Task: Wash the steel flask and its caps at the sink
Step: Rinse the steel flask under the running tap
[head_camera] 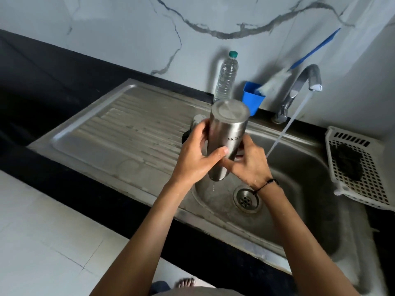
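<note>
Both bare forearms reach forward and converge; the left hand [193, 154] curls around the steel flask [226, 137], thumb laid across its front. The right hand [249, 165] grips its lower side; a black cord circles that wrist.

Brushed steel flask [226, 133] with satin sheen, dull water-stained steel sink [299, 167] and ribbed drainboard [132, 133], matt black stone bench [42, 86], glossy veined marble wall [149, 28], clear plastic bottle [225, 77], white perforated plastic basket [363, 189], blue plastic cup [252, 98]

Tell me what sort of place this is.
Most likely a home kitchen: a steel sink with a ribbed drainboard, a running tap, and a black counter against a marble-look wall.
</note>
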A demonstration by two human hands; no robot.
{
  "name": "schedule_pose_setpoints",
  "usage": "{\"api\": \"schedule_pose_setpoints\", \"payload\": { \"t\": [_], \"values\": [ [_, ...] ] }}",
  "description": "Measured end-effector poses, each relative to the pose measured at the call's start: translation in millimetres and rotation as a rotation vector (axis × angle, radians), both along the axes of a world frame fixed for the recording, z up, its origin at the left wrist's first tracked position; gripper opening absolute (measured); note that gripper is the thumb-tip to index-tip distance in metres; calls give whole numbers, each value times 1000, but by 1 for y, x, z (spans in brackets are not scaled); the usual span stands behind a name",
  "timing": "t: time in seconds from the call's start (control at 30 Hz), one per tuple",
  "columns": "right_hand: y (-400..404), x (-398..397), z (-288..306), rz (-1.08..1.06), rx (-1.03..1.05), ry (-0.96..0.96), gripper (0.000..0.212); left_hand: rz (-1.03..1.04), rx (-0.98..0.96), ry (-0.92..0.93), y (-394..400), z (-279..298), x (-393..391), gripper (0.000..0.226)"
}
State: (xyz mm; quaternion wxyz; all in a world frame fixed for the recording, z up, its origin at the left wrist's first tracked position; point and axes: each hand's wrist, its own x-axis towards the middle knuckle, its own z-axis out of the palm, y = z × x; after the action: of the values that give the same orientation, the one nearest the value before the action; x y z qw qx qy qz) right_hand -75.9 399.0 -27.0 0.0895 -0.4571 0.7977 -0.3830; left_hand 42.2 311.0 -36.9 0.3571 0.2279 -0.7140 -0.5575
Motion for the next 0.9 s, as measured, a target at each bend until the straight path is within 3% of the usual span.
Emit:
{"api": "schedule_pose_setpoints", "payload": {
  "t": [0.27, 0.9],
  "values": [
    [-56, 36, 27, 210, -25, 6, 72, 187, -94, 2, -32, 28, 49, 69],
    [-101, 81, -2, 345, 43, -73, 62, 353, -52, -135, -53, 11, 102, 72]
  ]
}}
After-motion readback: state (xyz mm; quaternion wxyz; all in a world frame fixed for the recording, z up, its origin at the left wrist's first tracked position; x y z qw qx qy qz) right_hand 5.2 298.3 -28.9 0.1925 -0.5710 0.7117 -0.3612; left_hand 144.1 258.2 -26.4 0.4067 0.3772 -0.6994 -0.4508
